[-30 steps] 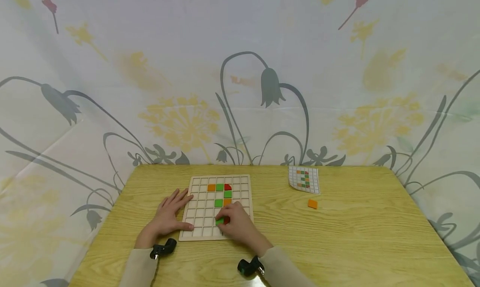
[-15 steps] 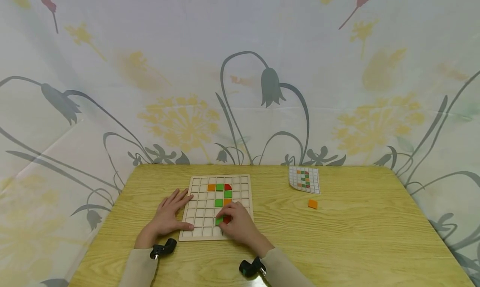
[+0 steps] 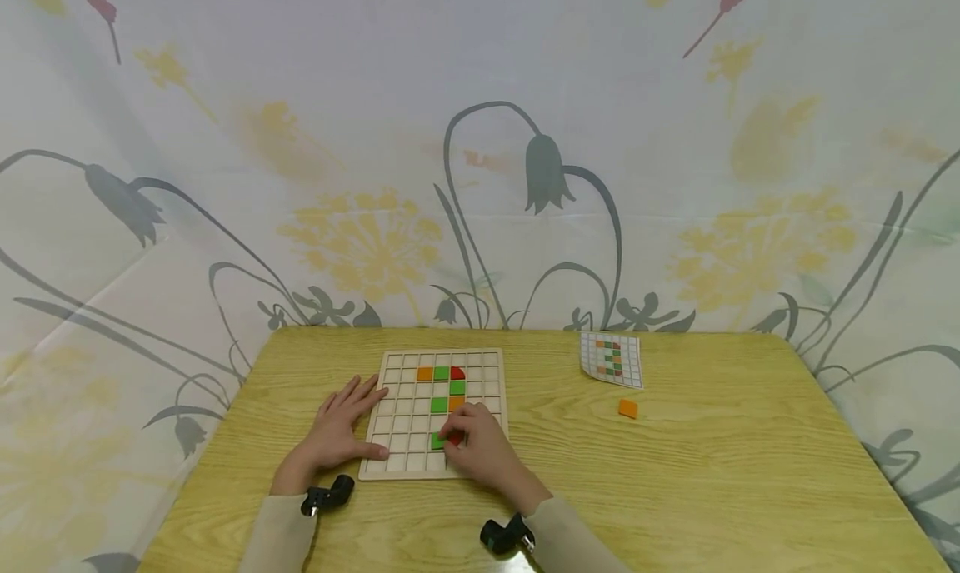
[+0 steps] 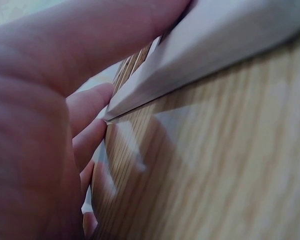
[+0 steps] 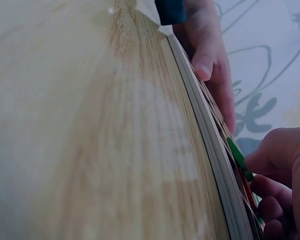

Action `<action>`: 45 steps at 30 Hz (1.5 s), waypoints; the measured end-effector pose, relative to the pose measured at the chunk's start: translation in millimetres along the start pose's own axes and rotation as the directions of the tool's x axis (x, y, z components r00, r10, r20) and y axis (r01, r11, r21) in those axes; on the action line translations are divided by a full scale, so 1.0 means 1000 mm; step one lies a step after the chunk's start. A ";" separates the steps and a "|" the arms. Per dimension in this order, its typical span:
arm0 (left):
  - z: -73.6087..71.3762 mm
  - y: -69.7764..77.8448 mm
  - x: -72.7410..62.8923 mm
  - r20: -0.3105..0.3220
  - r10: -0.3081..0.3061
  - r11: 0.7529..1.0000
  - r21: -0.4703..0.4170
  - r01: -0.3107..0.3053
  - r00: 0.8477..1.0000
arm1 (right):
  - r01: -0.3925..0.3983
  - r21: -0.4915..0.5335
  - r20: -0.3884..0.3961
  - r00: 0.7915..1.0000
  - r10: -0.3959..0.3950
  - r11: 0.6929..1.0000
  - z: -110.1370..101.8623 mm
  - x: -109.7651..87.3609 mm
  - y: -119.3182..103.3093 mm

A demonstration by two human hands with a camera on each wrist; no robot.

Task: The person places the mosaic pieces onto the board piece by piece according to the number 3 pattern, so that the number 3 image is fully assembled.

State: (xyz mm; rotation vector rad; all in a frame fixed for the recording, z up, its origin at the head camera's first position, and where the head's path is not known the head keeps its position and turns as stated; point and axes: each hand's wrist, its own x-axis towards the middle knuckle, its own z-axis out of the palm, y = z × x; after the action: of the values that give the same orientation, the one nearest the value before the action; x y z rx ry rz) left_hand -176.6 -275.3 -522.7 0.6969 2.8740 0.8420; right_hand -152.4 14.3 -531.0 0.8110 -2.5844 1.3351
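Observation:
A wooden grid board lies flat on the table, with several orange, green and red tiles in its cells. My left hand spreads its fingers at the board's left side, thumb over the near left corner. My right hand is over the board's lower right part, fingers curled. Between its thumb and forefinger is the edge of a green tile; this green tile looks tilted in the right wrist view. Partly under the fingers sits a red tile. The left wrist view shows the left thumb on the board's edge.
A paper card printed with a coloured grid pattern lies at the back right, one corner curled up. In front of it is a loose orange tile. Behind the wooden table hangs a flower-patterned cloth.
The right hand has shifted slightly to the right over the green and red tiles. My left hand stays in place on the board. The head view has moved a little.

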 end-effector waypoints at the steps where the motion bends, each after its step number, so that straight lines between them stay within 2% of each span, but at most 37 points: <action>1: -0.001 0.000 0.000 0.000 -0.001 1.000 0.002 0.001 1.000 | 0.000 0.004 0.001 1.000 0.000 1.000 0.000 0.000 0.000; 16: 0.002 0.000 0.001 -0.011 0.007 1.000 -0.001 -0.007 1.000 | 0.040 -0.050 -0.006 0.999 -0.041 0.998 0.001 0.001 0.002; 26: 0.001 0.001 -0.001 -0.004 -0.009 1.000 -0.002 0.009 1.000 | 0.018 -0.053 0.012 1.000 -0.017 0.998 0.002 0.001 0.001; 40: 0.002 0.001 0.001 -0.010 0.004 1.000 0.004 -0.003 1.000 | 0.039 -0.094 0.004 0.999 -0.039 0.995 0.004 0.001 0.003; 45: 0.002 0.000 0.001 -0.012 0.003 1.000 0.007 -0.003 1.000 | 0.006 -0.082 0.008 1.000 -0.005 0.997 0.004 0.001 0.003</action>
State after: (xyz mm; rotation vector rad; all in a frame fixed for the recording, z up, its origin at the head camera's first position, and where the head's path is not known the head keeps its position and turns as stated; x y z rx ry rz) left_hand -176.8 -273.7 -524.4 0.6995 2.8884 0.8401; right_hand -154.2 12.5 -535.4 0.8107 -2.6208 1.2181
